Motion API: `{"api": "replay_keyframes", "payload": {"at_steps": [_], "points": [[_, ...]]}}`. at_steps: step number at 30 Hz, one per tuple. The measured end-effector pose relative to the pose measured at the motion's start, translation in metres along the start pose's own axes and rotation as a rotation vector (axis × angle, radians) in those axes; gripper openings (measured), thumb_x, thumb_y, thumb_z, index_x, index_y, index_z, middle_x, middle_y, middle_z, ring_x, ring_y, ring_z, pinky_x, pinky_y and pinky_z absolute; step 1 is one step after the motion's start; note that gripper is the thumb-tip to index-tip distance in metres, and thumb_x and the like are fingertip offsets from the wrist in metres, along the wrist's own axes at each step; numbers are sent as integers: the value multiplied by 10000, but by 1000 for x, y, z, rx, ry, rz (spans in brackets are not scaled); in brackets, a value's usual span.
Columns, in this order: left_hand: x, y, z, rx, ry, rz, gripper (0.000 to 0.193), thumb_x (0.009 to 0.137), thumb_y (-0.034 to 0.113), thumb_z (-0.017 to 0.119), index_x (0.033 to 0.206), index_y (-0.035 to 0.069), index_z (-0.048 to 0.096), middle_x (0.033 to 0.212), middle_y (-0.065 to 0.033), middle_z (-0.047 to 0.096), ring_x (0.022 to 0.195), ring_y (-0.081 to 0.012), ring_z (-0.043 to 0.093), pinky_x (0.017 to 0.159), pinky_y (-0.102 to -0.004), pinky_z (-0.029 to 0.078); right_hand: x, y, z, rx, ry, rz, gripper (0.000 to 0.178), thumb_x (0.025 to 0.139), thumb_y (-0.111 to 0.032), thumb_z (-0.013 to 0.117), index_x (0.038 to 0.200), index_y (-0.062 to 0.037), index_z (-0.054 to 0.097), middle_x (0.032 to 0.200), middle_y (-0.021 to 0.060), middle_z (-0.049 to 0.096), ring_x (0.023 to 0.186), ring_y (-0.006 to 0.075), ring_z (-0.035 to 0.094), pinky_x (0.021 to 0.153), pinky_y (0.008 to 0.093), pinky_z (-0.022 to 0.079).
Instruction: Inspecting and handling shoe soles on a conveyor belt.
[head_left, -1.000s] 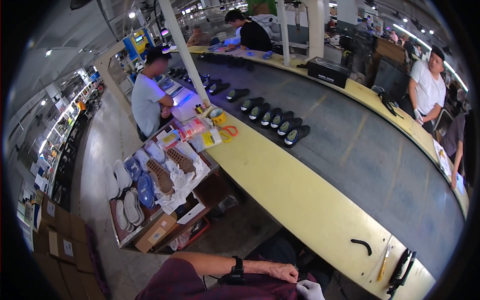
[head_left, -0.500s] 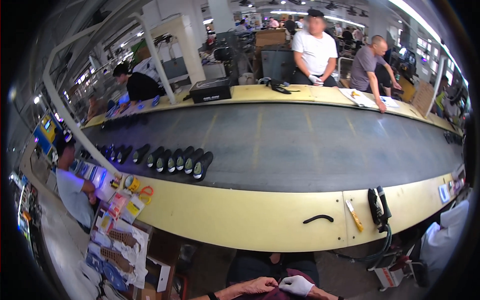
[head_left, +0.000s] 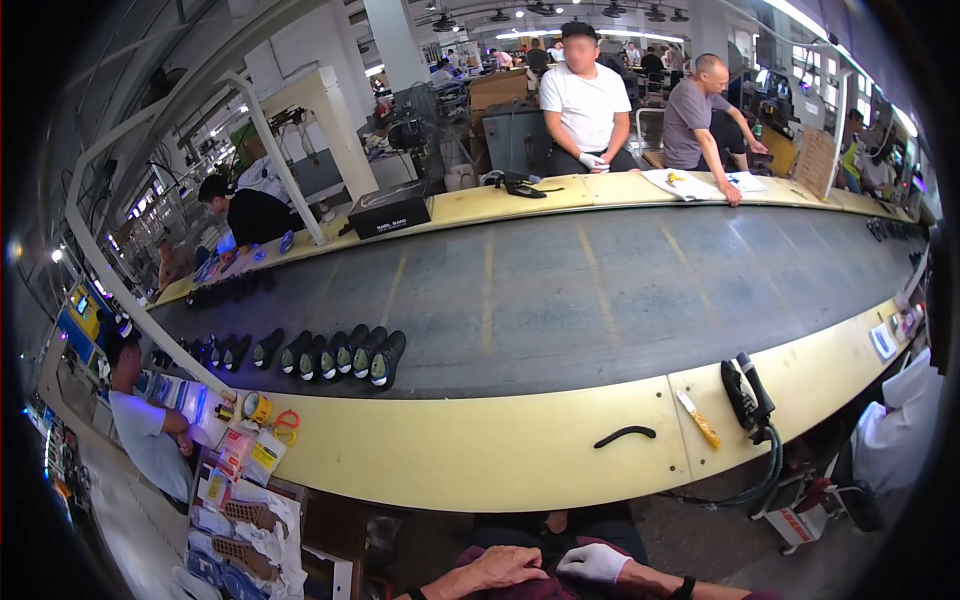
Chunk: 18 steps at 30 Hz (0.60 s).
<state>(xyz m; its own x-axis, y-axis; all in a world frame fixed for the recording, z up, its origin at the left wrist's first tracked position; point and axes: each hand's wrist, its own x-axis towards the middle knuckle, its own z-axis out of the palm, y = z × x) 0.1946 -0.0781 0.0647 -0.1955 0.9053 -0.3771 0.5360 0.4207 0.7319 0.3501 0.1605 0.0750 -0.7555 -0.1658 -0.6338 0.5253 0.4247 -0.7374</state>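
Observation:
My bare left hand [head_left: 507, 567] lies low over my lap, its fingers loosely stretched toward the right, with nothing seen in them. Facing it is my right hand [head_left: 596, 562], in a white glove, with its fingers curled down. Whatever those fingers may hold is hidden. A narrow gap separates the two hands. Under and around them is maroon cloth [head_left: 490, 591]. On the pale yellow ledge [head_left: 450, 450] ahead are a black curved strip [head_left: 625, 435], a yellow-handled knife [head_left: 700, 420] and a black hand tool with a hose [head_left: 757, 398].
Beyond the ledge runs a dark conveyor belt [head_left: 450, 320] carrying a row of black shoes [head_left: 340, 355]. Tape [head_left: 257, 407] and orange scissors [head_left: 287, 427] lie at the left; shoe soles [head_left: 250, 555] are below. Co-workers sit across the belt and at both sides.
My hands have come apart from a pinch on the maroon cloth, the left lowering its fingers. The view has swung right, so the ledge and belt appear further left.

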Motion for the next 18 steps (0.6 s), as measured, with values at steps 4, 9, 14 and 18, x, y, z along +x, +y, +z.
{"api": "replay_keyframes", "payload": {"at_steps": [4, 9, 14, 18], "points": [[-11, -14, -29, 126, -9, 39, 355, 1061, 453, 719, 1174, 117, 693, 1041, -168, 780, 1064, -411, 762, 898, -535, 589, 5, 2, -4, -6, 95, -84, 362, 1096, -384, 667, 1220, -91, 839, 1150, 122, 833, 1091, 272, 782, 1021, 385, 593], [-26, -16, -69, 191, 209, -6, 235, 1023, 296, 746, 1170, 122, 687, 1054, -103, 760, 1056, -333, 755, 912, -493, 552, 3, -8, -16, 134, 164, -77, 301, 1079, -289, 706, 1207, -49, 836, 1130, 109, 845, 1072, 232, 793, 990, 356, 605], [-37, -14, -67, 235, 558, 15, 341, 1001, 232, 807, 1236, 62, 629, 1154, -165, 735, 1084, -405, 736, 943, -511, 584, 10, -2, -15, 2, 262, -158, 283, 1067, -276, 708, 1202, -64, 839, 1155, 136, 843, 1096, 278, 807, 993, 369, 613], [-52, -16, -33, 137, 508, -56, 352, 1024, 280, 787, 1252, 61, 631, 1139, -170, 727, 1079, -407, 742, 907, -512, 603, 18, 18, -3, -331, 248, -337, 233, 1012, -276, 743, 1136, -115, 857, 1149, 141, 832, 1112, 359, 782, 997, 433, 621]]}}
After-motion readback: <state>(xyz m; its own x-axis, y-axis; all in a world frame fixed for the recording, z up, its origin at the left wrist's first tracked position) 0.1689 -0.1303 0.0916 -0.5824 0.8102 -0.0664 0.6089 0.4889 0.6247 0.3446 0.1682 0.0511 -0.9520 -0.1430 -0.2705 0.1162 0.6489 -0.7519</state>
